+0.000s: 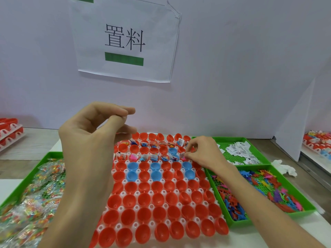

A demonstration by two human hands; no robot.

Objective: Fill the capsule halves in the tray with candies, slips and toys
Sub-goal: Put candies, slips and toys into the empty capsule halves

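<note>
Nearest capsule halves (162, 231) red, few blue | right hand (202, 154) pinches slip (182, 155)

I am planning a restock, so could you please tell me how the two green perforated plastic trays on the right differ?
The far green perforated plastic tray holds white paper slips; the near green perforated plastic tray holds small colourful plastic toys. The far tray shows more bare floor than the near tray. Both are green and perforated.
</note>
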